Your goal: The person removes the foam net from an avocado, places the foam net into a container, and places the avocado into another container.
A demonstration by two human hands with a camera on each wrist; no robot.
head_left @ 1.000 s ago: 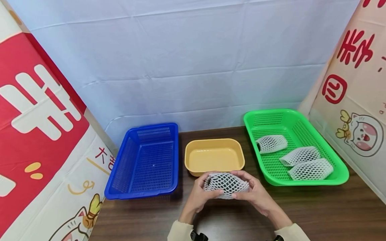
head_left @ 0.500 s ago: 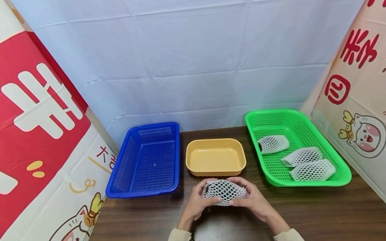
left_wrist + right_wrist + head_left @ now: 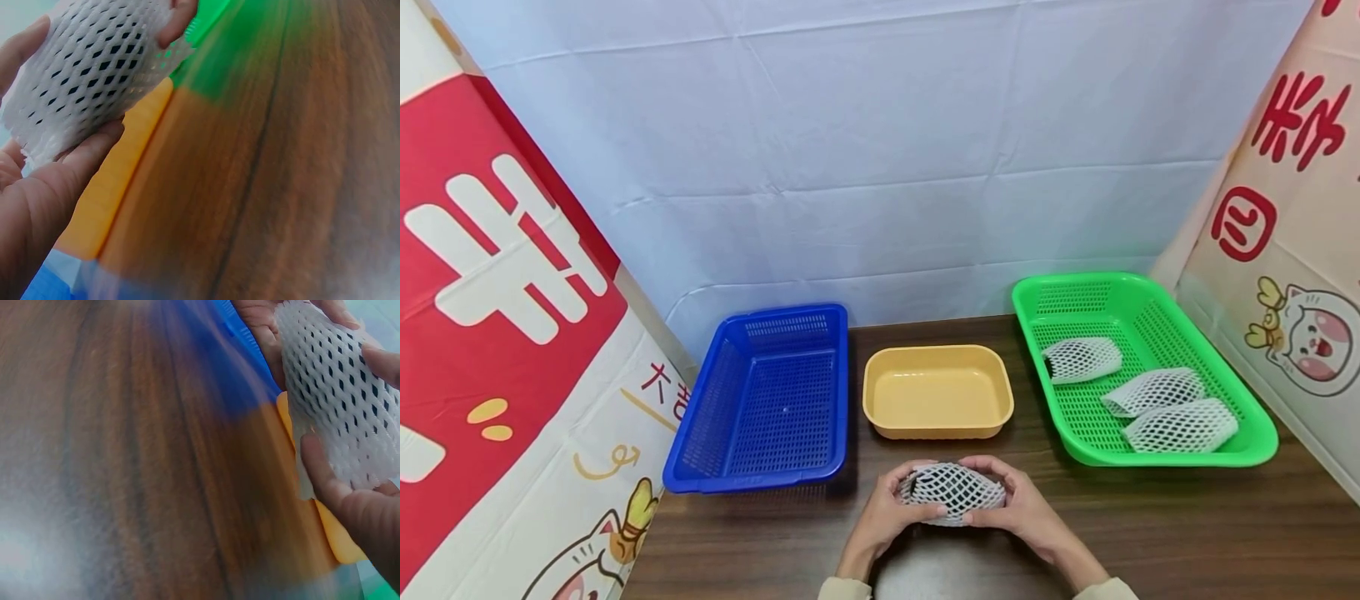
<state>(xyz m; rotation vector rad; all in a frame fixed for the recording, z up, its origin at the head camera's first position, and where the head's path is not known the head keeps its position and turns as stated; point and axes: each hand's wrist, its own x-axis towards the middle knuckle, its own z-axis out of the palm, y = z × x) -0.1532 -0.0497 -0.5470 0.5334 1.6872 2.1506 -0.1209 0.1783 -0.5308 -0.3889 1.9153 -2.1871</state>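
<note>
In the head view a white foam net sleeve (image 3: 957,490) lies crosswise between both hands, low in front of the yellow tray. Something dark shows through its mesh; what it is stays hidden. My left hand (image 3: 880,523) grips the sleeve's left end, thumb on the near side and fingers round the far side. My right hand (image 3: 1024,515) holds the other end the same way. The left wrist view has the sleeve (image 3: 94,69) stretched over the dark content, with the left thumb pressed along it. From the right wrist, the sleeve (image 3: 340,394) has a loose, ragged end near the right thumb.
A blue basket (image 3: 838,417) stands at the left and a yellow tray (image 3: 938,432) at the middle back. The green basket (image 3: 1150,458) on the right contains several net sleeves, including one (image 3: 1180,427) at its front. Cloth backdrops (image 3: 880,167) rise behind and at both sides.
Both hands have drawn the net sleeve nearer the body, away from the yellow tray. Their grip on it looks the same. The baskets and tray have stayed in place.
</note>
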